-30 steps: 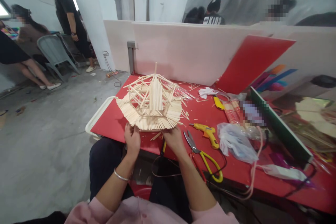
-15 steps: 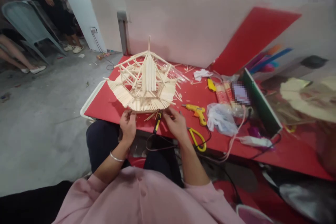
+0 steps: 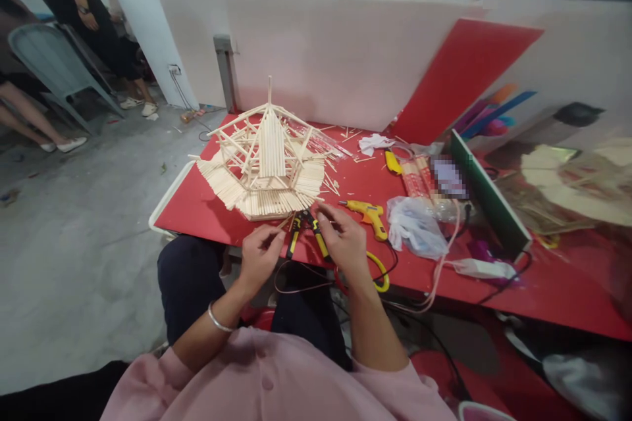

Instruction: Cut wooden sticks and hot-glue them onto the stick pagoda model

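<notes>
Left hand: our left hand (image 3: 259,255) hovers just off the table's near edge, thumb and forefinger pinched narrow on a thin pale wooden stick (image 3: 280,226) that points up toward the model.

Right hand: our right hand (image 3: 345,242) lies over one handle of the black-and-yellow hand cutters (image 3: 302,229), fingers loosely curled. We cannot tell whether it really grips the handle or only rests on it.

Cutters: they lie on the red tabletop (image 3: 197,210) between our two hands, handles splayed apart, nose toward the model.

Model: the domed, roof-like structure of glued pale wooden sticks (image 3: 266,164) stands upright on the table, just beyond the cutters. Neither hand touches it.

Step in hand: as we judge it, we are readying one stick, bringing it together with the cutters for trimming.

Next move calls for: a firm hold on both handles, we think, the stick laid squarely across the blades, and the pinch kept close to the cut so the stick does not spring away.

Nearby: a yellow hot-glue gun (image 3: 368,214) lies just right of our right hand, yellow-handled scissors (image 3: 379,271) show partly under that wrist, and a crumpled clear plastic bag (image 3: 415,229) sits further right.

Others: a person in dark clothes (image 3: 83,6) stands well apart at the far left.
</notes>
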Demonstrator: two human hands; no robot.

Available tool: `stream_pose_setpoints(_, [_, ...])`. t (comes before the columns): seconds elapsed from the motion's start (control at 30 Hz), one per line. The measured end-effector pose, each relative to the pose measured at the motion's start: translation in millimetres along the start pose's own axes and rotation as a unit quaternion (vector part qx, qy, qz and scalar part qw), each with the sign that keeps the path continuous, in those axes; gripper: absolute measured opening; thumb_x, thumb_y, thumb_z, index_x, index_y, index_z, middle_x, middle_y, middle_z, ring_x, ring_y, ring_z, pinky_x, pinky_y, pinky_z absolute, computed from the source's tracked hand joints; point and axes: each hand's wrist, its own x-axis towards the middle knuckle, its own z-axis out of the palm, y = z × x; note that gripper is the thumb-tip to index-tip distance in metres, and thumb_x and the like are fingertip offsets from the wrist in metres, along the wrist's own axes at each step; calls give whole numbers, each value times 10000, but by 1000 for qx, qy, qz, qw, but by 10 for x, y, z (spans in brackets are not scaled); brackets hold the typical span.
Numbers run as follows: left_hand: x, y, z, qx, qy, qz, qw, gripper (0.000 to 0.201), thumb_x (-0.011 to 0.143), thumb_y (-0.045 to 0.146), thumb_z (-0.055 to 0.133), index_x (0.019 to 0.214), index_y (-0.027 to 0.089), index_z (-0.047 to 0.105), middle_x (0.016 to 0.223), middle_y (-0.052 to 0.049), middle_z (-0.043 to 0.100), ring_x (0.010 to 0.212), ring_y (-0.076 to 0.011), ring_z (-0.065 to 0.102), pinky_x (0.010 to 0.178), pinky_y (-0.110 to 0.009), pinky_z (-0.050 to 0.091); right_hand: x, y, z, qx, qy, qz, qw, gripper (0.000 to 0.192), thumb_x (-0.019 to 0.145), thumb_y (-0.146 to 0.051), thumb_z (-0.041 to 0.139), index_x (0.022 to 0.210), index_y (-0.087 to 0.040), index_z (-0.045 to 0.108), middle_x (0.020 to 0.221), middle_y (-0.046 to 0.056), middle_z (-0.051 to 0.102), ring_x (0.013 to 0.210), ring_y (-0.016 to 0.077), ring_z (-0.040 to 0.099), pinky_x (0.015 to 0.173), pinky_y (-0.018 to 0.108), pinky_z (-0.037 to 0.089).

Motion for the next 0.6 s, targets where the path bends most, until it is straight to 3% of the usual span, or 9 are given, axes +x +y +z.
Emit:
stream_pose_setpoints(0.17, [78, 377, 51, -103, -55, -59, 991, 135, 831, 271, 641, 893, 180, 719, 810, -50, 694, 594, -128, 615, 527, -237, 497, 20, -237, -67, 13, 46, -11, 999, 282, 883, -390, 575, 1026, -211, 740, 841, 43, 754, 737, 173, 700, 721, 302, 564])
stream_pose_setpoints(0.33, [247, 740, -52, -312, -21, -180, 933, 194, 771, 272, 693, 924, 157, 672, 802, -38, 700, 491, -111, 611, 380, -200, 474, 149, -545, -101, -33, 126, -73, 989, 252, 866, -404, 612, 768, -201, 725, 640, 2, 686, 538, 119, 590, 578, 245, 499])
stream_pose_setpoints(0.47, [465, 884, -151, -410, 6, -225, 884, 262, 762, 214, 692, 1010, 163, 624, 925, -48, 707, 617, -119, 669, 447, -185, 522, 398, -707, -42, -57, 116, -180, 975, 174, 884, -356, 596, 883, -228, 714, 829, 25, 704, 746, 149, 629, 732, 293, 515])
stream_pose_setpoints(0.6, [651, 911, -156, -434, 28, -217, 874, 152, 801, 225, 659, 926, 159, 603, 893, -49, 708, 658, -133, 686, 492, -197, 544, 652, -742, 103, -94, 108, -261, 955, 202, 902, -307, 569, 1047, -250, 698, 1020, 57, 694, 995, 197, 601, 919, 390, 469])
